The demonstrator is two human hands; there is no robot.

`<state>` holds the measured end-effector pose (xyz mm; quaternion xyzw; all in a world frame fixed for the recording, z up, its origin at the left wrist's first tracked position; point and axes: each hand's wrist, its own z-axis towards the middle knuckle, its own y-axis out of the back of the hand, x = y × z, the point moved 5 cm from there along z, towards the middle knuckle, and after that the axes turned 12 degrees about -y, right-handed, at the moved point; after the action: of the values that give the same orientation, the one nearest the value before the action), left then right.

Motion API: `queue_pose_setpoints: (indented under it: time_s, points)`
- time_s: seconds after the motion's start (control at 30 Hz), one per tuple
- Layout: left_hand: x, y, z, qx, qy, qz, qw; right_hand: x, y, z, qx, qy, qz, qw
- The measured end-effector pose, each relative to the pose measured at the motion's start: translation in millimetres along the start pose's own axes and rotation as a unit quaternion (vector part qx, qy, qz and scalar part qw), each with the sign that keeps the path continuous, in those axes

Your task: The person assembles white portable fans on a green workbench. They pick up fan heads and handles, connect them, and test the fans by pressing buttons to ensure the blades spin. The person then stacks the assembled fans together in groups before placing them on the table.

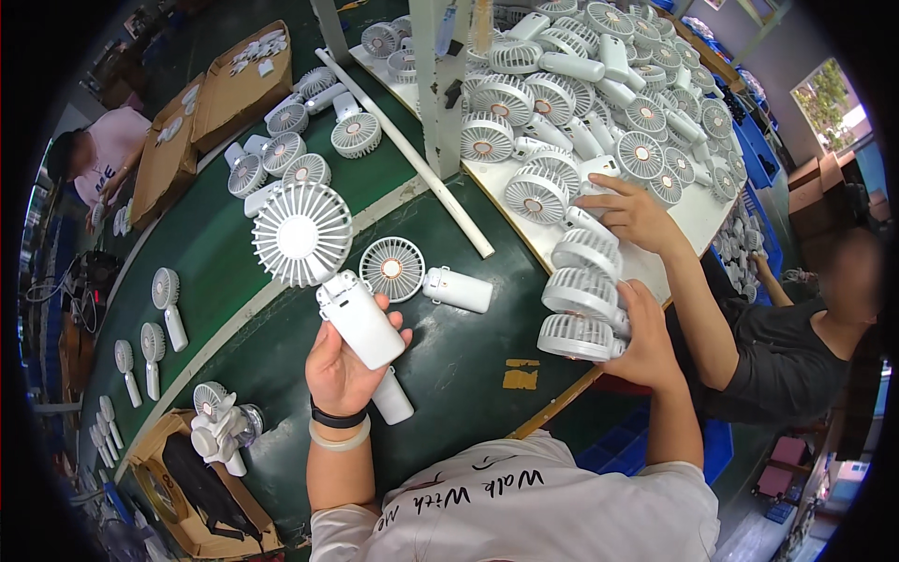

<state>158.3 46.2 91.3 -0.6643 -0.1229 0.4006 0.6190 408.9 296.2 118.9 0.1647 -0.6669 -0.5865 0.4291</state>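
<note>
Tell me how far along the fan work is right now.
Done, by the look of it: single white fans lie spaced along the green belt. In hand: the left hand holds one fan up by its handle, while the right hand grips a stack of fans. Left: a big pile of fans covers the white table, where another person's hand reaches in.

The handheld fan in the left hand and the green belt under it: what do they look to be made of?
The handheld fan in the left hand looks like white moulded plastic with a smooth, faintly glossy finish; its thin grille ribs and rounded handle suggest this. The green belt looks like matte rubber or coated fabric, flat and seamless with dull reflections, but which one is unclear.
</note>
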Motion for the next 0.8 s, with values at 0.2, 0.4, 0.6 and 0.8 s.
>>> queue_pose_setpoints:
  time_s: [0.2, 0.4, 0.6, 0.8]
  points:
    - [-8, -6, -3, 0.037, -0.015, 0.026, 0.999, -7, -13, 32, 0.023, -0.006, -0.021, 0.999]
    - [-21, -1, -12, -0.003, -0.042, 0.045, 0.998, -29, -11, 68, 0.01, 0.058, -0.043, 0.997]
    - [-27, 0, -10, 0.006, -0.029, 0.04, 0.999, -90, -3, 126, 0.014, 0.111, 0.0, 0.994]
    - [-28, 10, -12, 0.008, -0.034, 0.013, 0.999, -85, 5, 137, -0.006, 0.025, -0.131, 0.991]
